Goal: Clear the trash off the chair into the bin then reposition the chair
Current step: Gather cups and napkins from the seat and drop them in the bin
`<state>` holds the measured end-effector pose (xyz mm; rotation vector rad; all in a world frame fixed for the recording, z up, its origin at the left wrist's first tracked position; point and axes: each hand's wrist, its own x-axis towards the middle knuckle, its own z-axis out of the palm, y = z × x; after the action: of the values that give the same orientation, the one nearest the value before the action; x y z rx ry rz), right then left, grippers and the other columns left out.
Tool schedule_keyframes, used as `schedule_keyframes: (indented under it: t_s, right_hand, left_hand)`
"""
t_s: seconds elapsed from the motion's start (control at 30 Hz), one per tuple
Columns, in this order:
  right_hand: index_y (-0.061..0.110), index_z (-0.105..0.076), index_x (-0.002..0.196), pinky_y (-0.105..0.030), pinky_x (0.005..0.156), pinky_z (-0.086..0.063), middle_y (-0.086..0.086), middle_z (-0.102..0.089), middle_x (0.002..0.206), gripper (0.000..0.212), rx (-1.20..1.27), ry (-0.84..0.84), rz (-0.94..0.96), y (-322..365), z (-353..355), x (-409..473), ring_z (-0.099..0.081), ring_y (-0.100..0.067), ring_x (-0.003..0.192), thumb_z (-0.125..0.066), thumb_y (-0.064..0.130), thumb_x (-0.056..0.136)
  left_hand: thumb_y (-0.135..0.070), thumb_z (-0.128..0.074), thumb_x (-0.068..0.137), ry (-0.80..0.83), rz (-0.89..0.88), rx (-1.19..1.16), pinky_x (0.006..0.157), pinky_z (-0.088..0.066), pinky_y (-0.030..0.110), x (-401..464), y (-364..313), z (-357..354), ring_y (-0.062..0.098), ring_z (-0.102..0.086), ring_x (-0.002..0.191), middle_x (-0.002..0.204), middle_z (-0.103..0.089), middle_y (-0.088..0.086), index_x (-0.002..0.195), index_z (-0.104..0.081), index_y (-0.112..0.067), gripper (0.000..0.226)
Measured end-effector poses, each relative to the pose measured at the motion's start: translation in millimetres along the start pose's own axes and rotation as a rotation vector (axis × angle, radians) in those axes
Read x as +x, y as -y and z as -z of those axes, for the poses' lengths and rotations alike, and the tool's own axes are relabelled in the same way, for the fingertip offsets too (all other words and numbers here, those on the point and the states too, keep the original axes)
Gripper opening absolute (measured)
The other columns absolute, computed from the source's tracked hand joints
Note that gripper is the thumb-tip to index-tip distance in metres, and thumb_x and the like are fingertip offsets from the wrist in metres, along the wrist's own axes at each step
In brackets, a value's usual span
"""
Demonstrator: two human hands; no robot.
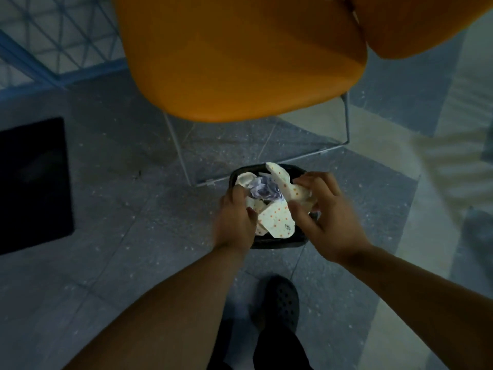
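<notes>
Black mat (pixel 34 182) on grey speckled floor (pixel 120 249), blue lattice (pixel 53 36), black clog (pixel 282 303)

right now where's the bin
The bin sits on the floor, lower centre of the head view, just in front of the orange chair, under both hands.

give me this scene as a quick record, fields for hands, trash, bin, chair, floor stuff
left hand: left hand over the bin, fingers on the trash
right hand: right hand over the bin, fingers curled on the dotted paper
trash: dotted paper and a crumpled purple-white wad, piled at the bin's mouth
bin: small black bin on the floor, in front of the chair
chair: orange chair, the visible seat bare, wire frame below
floor: grey tiles, dark mat at left
foot: black clog behind the bin
</notes>
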<state>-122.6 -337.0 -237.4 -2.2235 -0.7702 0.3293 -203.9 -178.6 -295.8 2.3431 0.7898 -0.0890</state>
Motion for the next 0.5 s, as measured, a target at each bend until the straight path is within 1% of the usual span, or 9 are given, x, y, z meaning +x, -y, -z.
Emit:
schedule_keyframes:
  t_s: [0.07,0.1,0.17,0.2,0.27,0.33,0.37,0.4,0.5]
  right_hand:
    - [0.024,-0.05,0.123,-0.01,0.067,-0.045,0.017,-0.041,0.116,0.037,0.025,-0.014,-0.013,-7,-5,3,-0.05,0.002,0.088,-0.054,0.04,0.09]
    - [0.025,-0.048,0.125,-0.012,0.066,-0.046,0.016,-0.041,0.116,0.038,0.022,-0.016,-0.019,-10,-7,6,-0.05,0.002,0.087,-0.053,0.041,0.09]
    - [0.028,-0.047,0.127,-0.015,0.063,-0.044,0.013,-0.044,0.118,0.039,-0.038,0.001,-0.02,-17,-13,14,-0.049,0.002,0.087,-0.052,0.043,0.091]
    - [0.028,-0.047,0.127,-0.017,0.064,-0.043,0.009,-0.046,0.121,0.039,-0.094,0.017,-0.008,-20,-17,18,-0.05,-0.002,0.091,-0.053,0.043,0.091]
    - [0.028,-0.047,0.129,-0.026,0.073,-0.045,0.003,-0.047,0.126,0.041,-0.208,0.107,-0.006,-29,-28,28,-0.05,-0.015,0.107,-0.054,0.042,0.091]
    - [0.029,-0.044,0.134,-0.035,0.084,-0.047,0.001,-0.042,0.136,0.047,-0.31,0.278,-0.056,-36,-41,36,-0.041,-0.022,0.122,-0.055,0.041,0.09]
    - [0.03,-0.042,0.136,-0.038,0.089,-0.047,0.002,-0.04,0.14,0.05,-0.353,0.357,-0.077,-38,-46,38,-0.038,-0.023,0.126,-0.057,0.041,0.089]
    - [0.031,-0.041,0.137,-0.041,0.092,-0.047,0.003,-0.038,0.143,0.052,-0.388,0.402,-0.087,-38,-48,40,-0.037,-0.024,0.128,-0.058,0.042,0.089]
    - [0.032,-0.038,0.138,-0.043,0.091,-0.047,0.003,-0.04,0.144,0.056,-0.467,0.433,-0.066,-35,-46,44,-0.039,-0.026,0.128,-0.058,0.044,0.087]
  left_hand:
    - [-0.02,-0.061,0.088,0.126,0.042,0.045,0.099,-0.044,0.044,1,5,-19,0.033,-0.047,0.123,0.136,-0.048,0.016,0.131,-0.044,-0.008,0.048]
    - [-0.025,-0.061,0.089,0.205,0.066,0.036,0.103,-0.042,0.043,1,8,-26,0.032,-0.045,0.127,0.14,-0.046,0.015,0.134,-0.043,-0.009,0.052]
    - [-0.03,-0.063,0.088,0.317,0.108,-0.021,0.105,-0.042,0.041,2,12,-33,0.031,-0.045,0.129,0.142,-0.046,0.014,0.136,-0.042,-0.011,0.056]
    - [-0.03,-0.065,0.087,0.327,0.124,-0.067,0.104,-0.044,0.041,3,14,-33,0.03,-0.047,0.127,0.14,-0.048,0.014,0.137,-0.043,-0.012,0.057]
    - [-0.026,-0.07,0.083,0.285,0.135,-0.155,0.099,-0.048,0.036,6,16,-26,0.028,-0.053,0.122,0.135,-0.052,0.011,0.133,-0.045,-0.017,0.056]
    - [-0.022,-0.072,0.081,0.207,0.104,-0.197,0.09,-0.049,0.032,12,15,-14,0.024,-0.056,0.117,0.13,-0.056,0.007,0.127,-0.048,-0.021,0.052]
    - [-0.02,-0.072,0.08,0.172,0.084,-0.216,0.087,-0.048,0.03,16,13,-6,0.022,-0.057,0.113,0.126,-0.057,0.006,0.123,-0.05,-0.021,0.049]
    - [-0.02,-0.072,0.079,0.146,0.061,-0.228,0.083,-0.048,0.029,20,11,2,0.019,-0.057,0.11,0.123,-0.058,0.004,0.12,-0.051,-0.021,0.045]
    - [-0.02,-0.07,0.081,0.105,0.003,-0.225,0.077,-0.045,0.027,34,0,22,0.014,-0.056,0.102,0.115,-0.059,0.003,0.112,-0.054,-0.02,0.035]
